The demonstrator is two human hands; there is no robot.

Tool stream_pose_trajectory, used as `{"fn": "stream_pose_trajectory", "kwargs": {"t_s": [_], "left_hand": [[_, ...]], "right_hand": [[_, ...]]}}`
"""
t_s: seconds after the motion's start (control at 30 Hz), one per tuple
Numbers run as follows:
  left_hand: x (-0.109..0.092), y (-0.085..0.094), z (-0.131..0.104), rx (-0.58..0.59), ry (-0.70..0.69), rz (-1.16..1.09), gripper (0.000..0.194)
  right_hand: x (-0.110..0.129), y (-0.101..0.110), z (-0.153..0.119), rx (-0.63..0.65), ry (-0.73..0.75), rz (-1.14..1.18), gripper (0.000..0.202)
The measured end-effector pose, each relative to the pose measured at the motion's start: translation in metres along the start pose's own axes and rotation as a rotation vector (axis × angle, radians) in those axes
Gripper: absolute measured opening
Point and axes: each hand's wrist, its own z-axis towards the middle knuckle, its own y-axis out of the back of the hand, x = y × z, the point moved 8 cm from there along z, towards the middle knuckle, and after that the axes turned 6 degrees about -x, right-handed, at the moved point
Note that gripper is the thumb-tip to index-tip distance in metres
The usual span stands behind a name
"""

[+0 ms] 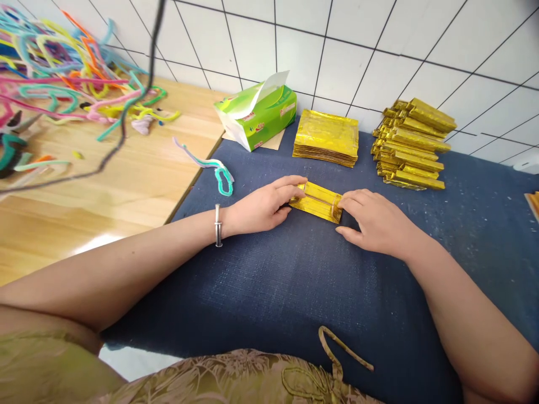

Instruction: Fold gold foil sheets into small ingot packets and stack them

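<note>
A gold foil paper sheet (pixel 316 202), folded into a narrow rectangle with creases along its length, lies on the dark blue cloth. My left hand (pixel 263 205) holds its left end, fingertips on top and thumb at the near side. At the right end, my right hand (pixel 374 221) grips the edge with bent fingers, its thumb lower down by the near corner. Just behind sits a flat stack of gold foil paper (pixel 326 137). Farther right is a heap of gold foil pieces (pixel 415 146) folded into narrow strips.
A green tissue box (pixel 267 118) stands against the white tiled wall (pixel 357 50). One turquoise and lilac pipe cleaner (pixel 225 179) lies left of my hands. Colourful pipe cleaners (pixel 54 95) cover the wooden table (pixel 177 123). A dark cable (pixel 122 126) hangs across the left side.
</note>
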Motion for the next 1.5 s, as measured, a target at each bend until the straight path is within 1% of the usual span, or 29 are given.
{"fn": "stream_pose_trajectory", "kwargs": {"t_s": [0.07, 0.23, 0.4, 0.57, 0.77, 0.93, 1.0, 1.1, 1.33, 1.5], "left_hand": [[0.003, -0.001, 0.001, -0.002, 0.003, 0.02, 0.037], [0.007, -0.009, 0.0, 0.064, -0.025, 0.151, 0.035], [0.011, -0.006, -0.001, 0.066, -0.051, 0.174, 0.035], [0.014, -0.008, 0.0, 0.115, -0.106, 0.214, 0.035], [0.014, -0.01, -0.001, 0.111, -0.131, 0.27, 0.035], [0.016, -0.007, 0.0, 0.065, -0.116, 0.304, 0.033], [0.016, -0.005, 0.001, 0.046, -0.108, 0.315, 0.029], [0.014, -0.005, 0.0, 0.043, -0.136, 0.331, 0.024], [0.015, -0.004, 0.0, 0.041, -0.138, 0.315, 0.023], [0.017, -0.002, 0.004, -0.006, -0.137, 0.255, 0.02]], "right_hand": [[0.002, 0.001, 0.0, 0.004, -0.015, -0.013, 0.036], [0.01, -0.001, 0.0, 0.021, -0.032, -0.092, 0.033], [0.019, -0.003, 0.0, 0.014, -0.026, -0.168, 0.027], [0.026, -0.003, -0.001, -0.021, 0.0, -0.201, 0.024], [0.025, -0.004, -0.002, -0.046, 0.062, -0.262, 0.027], [0.023, -0.006, -0.002, -0.049, 0.041, -0.278, 0.024], [0.023, -0.006, -0.002, -0.049, 0.027, -0.276, 0.023], [0.024, -0.004, -0.003, -0.058, 0.017, -0.251, 0.021], [0.013, -0.005, -0.007, -0.127, -0.043, -0.09, 0.024], [0.008, -0.006, -0.007, -0.177, -0.114, -0.024, 0.026]]}}
